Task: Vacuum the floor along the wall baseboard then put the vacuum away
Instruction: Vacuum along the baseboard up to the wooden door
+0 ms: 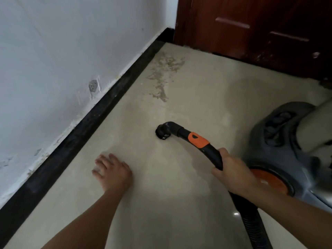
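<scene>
My right hand (231, 169) grips the black curved handle (212, 153) of the vacuum hose, just below its orange slider. The handle's open end (162, 133) points down at the beige floor, roughly in the middle of the view. The grey canister vacuum (280, 146) with an orange wheel stands at the right, its ribbed hose (251, 220) running down under my right forearm. My left hand (112, 170) rests flat on the floor, fingers spread, near the black baseboard (93, 119). A patch of dust and debris (163, 74) lies on the floor by the baseboard, beyond the hose end.
A white scuffed wall (62, 51) rises above the baseboard on the left. A dark red wooden door (260, 24) closes off the far end. A pale tube-like part (316, 126) covers the vacuum's top right.
</scene>
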{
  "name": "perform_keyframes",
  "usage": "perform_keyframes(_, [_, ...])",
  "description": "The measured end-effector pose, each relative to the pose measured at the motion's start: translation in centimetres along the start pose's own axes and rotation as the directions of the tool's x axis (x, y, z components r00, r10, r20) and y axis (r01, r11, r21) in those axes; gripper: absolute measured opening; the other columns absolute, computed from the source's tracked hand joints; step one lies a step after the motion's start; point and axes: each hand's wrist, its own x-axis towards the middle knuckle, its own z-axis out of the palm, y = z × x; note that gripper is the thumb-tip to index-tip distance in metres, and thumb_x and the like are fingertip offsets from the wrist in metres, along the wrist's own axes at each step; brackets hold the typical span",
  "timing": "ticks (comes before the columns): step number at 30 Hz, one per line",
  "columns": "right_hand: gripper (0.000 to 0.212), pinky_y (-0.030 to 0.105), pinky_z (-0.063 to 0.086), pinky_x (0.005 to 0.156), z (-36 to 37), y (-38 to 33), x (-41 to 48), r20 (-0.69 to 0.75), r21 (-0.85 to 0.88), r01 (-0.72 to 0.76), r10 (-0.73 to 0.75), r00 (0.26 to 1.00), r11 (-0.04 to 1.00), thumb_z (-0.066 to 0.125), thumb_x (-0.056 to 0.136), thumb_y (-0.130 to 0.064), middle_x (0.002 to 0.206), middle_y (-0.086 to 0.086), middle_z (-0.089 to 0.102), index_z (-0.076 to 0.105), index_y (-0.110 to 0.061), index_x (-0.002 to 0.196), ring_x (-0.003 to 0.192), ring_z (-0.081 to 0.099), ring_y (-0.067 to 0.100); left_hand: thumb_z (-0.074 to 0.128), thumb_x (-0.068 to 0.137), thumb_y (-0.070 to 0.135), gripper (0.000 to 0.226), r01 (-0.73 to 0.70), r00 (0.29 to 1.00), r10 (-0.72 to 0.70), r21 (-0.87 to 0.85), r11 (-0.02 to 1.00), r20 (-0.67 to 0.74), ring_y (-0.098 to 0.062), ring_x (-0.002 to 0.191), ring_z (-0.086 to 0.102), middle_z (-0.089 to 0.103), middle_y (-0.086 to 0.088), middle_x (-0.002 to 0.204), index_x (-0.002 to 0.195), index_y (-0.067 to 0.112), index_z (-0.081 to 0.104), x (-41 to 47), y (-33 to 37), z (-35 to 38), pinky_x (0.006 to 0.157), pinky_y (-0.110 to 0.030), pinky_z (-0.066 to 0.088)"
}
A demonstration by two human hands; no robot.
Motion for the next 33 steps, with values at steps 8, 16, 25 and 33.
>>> perform_keyframes(8, [0.043, 0.030, 0.038, 0.058, -2.6, -0.4, -5.3, 0.046, -0.074, 0.167, -0.164, 0.985, 0.983, 0.057, 0.087, -0.037, 0.086, 0.002, 0.056, 0.042, -0.021, 0.125, 0.071, 0.054, 0.023, 0.045, 0.095, 0.055, 0.053, 0.309, 0.838, 0.217, -0.763, 0.568, 0.501, -0.033, 0.084, 0.065, 0.067, -0.021, 0.099, 0.112, 0.005, 0.056, -5.6, 12.2, -8.8, 0.074, -0.041, 0.050])
perform_keyframes(16, [0.055, 0.031, 0.041, 0.071, -10.3, 2.6, -9.6, -0.041, -0.304, 0.270, -0.296, 0.954, 0.914, 0.032, 0.092, -0.068, 0.105, -0.004, 0.064, 0.048, -0.029, 0.126, 0.096, 0.061, 0.020, 0.040, 0.104, 0.029, 0.050, 0.584, 0.715, 0.413, -0.807, 0.091, 0.564, -0.039, 0.124, 0.049, 0.045, -0.024, 0.141, 0.144, 0.000, 0.031, -11.7, 20.7, -13.3, 0.089, -0.052, 0.042])
perform_keyframes(25, [0.061, 0.059, -0.032, 0.105, -19.0, 15.6, -15.0, -0.042, -0.968, 0.014, -0.219, 0.975, 0.249, 0.041, 0.097, -0.035, 0.165, 0.016, 0.004, 0.029, -0.016, 0.153, 0.151, -0.008, 0.038, 0.030, 0.105, 0.040, 0.058, 0.500, 0.782, 0.428, -0.866, 0.006, 0.454, -0.031, 0.129, 0.048, 0.039, -0.018, 0.149, 0.152, 0.009, 0.018, -15.5, 23.1, -17.0, 0.097, -0.046, 0.041])
perform_keyframes(33, [0.064, 0.062, -0.022, 0.112, -18.8, 16.3, -12.3, -0.084, -0.988, -0.057, -0.184, 0.979, 0.147, 0.035, 0.096, -0.040, 0.165, 0.016, -0.004, 0.021, -0.021, 0.156, 0.148, -0.016, 0.042, 0.031, 0.104, 0.043, 0.059, 0.507, 0.831, 0.311, -0.858, -0.078, 0.462, -0.030, 0.133, 0.045, 0.034, -0.014, 0.153, 0.153, 0.012, 0.019, -15.0, 20.7, -16.3, 0.109, -0.046, 0.037])
